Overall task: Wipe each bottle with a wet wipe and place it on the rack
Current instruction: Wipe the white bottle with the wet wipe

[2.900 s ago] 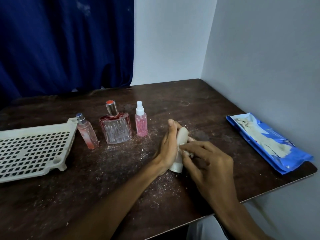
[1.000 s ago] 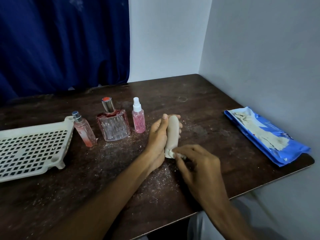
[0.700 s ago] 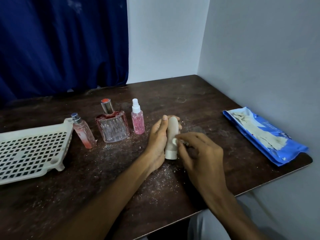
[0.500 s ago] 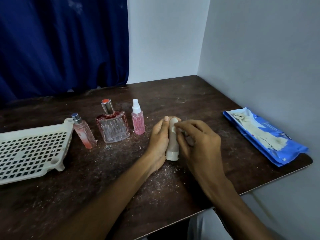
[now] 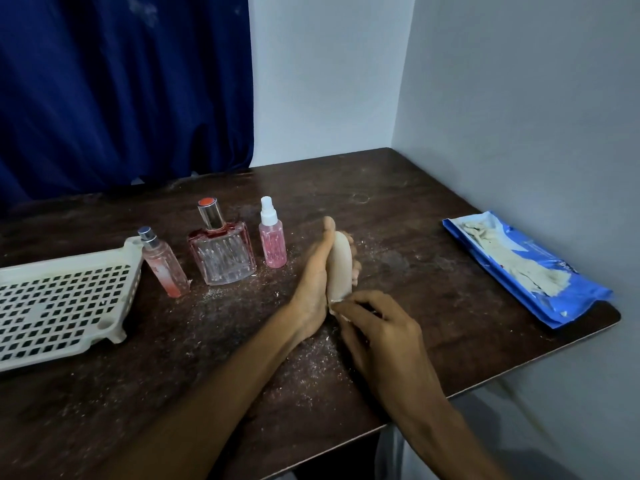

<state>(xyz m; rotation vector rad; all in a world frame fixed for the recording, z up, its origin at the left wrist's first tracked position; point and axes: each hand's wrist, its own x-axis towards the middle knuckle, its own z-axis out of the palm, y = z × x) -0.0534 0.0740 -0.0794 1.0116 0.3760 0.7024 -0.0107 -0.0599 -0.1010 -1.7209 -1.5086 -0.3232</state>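
Two hands met over one white bottle (image 5: 340,268), the item being wiped. The L. hand (image 5: 311,285) gripped it, thumb laid up the bottle's L. flank and fingertips (image 5: 354,271) curled round the far flank. The bottle stood approx. upright, rounded end up, directly betw. L. palm and R. knuckles; whether its base touched the table (image 5: 419,237) could not be told. The R. hand (image 5: 379,332), just nearer the person than the L. and touching it at the thumb base, had its fingers curled and pinched a crumpled wet wipe (image 5: 333,302) against the bottle's lower end. Only small white scraps of wipe showed past the fingers. To the L. of the L. hand, three more bottles stood in a row on the table, off the rack. First came a pink spray bottle (image 5: 273,245) w/ white nozzle, nearest the hand. Next was a square clear perfume bottle (image 5: 223,259) w/ a silver, red-topped cap. Last was a slim pink bottle (image 5: 162,270) w/ silver cap, just beside the corner of the white perforated rack (image 5: 133,249), which lay farthest L. To the R. of the R. hand, well apart, a blue wipes pack (image 5: 568,299) lay along the wall (image 5: 519,98), pale wipe showing at its opened top. Pale dust flecked the dark table around both hands and under the forearms. Beyond the hands hung a blue curtain (image 5: 121,91).
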